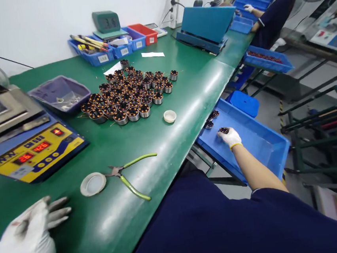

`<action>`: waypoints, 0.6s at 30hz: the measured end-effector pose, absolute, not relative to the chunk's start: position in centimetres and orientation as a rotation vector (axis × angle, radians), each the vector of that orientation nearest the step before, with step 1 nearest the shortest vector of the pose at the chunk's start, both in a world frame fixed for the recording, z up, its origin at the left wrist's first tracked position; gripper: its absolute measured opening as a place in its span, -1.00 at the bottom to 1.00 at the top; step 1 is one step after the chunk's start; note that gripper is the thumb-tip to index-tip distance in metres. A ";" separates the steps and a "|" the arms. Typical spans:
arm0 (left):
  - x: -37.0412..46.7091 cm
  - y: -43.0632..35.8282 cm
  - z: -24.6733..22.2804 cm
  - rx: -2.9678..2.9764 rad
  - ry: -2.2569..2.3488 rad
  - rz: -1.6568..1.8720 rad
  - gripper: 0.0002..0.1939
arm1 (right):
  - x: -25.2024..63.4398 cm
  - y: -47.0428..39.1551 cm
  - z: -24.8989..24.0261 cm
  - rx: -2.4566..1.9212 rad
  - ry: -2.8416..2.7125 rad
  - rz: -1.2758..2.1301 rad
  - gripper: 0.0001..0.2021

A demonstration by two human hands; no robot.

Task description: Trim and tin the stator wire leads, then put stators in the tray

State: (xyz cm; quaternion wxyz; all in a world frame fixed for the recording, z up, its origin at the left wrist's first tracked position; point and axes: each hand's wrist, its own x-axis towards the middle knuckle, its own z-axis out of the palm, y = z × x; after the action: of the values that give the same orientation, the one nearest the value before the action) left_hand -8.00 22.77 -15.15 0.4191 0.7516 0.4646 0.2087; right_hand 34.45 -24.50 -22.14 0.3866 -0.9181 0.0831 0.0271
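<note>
**Right hand holds a wound core at the blue tray**

A white-gloved right hand pinches one copper-wound core over the blue tray beside the bench; whether the core touches the tray floor cannot be told. Other cores sit close by at the tray's bench-side end. The left hand, also gloved, hovers or rests at the bench's near end, fingers loosely extended, with nothing visible in its grasp.

Farther out, green-handled cutters lie spread beside a shallow dish, and a tight cluster of cores covers the mid-bench. Judged by numbers alone, the work looks early: a few pieces in the tray, dozens on the bench. In the background, a co-worker in a dark shirt stands farther along.

The bench edge hides part of the tray, and overlapping cores defeat an exact count. The right hand's far fingers are out of sight; the left forearm and the yellow-faced unit are cut off at the frame.
</note>
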 end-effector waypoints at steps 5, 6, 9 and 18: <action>-5.6 18.8 -10.8 1.615 1.284 0.649 -0.88 | 35.2 -22.8 -22.2 -2.419 0.226 0.062 -0.65; -5.4 18.6 -10.5 1.607 1.291 0.657 -0.86 | 35.6 -22.2 -21.4 -2.425 0.229 0.002 -0.51; -5.2 18.8 -10.4 1.609 1.303 0.702 -0.81 | 36.0 -18.8 -18.3 -2.399 0.108 -0.299 -0.16; -5.9 19.3 -12.0 1.579 1.271 0.761 -0.59 | 31.8 3.7 -11.4 -2.368 -1.571 -0.381 -0.41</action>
State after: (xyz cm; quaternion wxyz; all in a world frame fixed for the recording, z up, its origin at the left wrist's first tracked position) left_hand -5.94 19.30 -11.95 0.4691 0.6439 0.5185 0.3106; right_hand 31.81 3.65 -11.40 0.1369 -0.8181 -0.5428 -0.1318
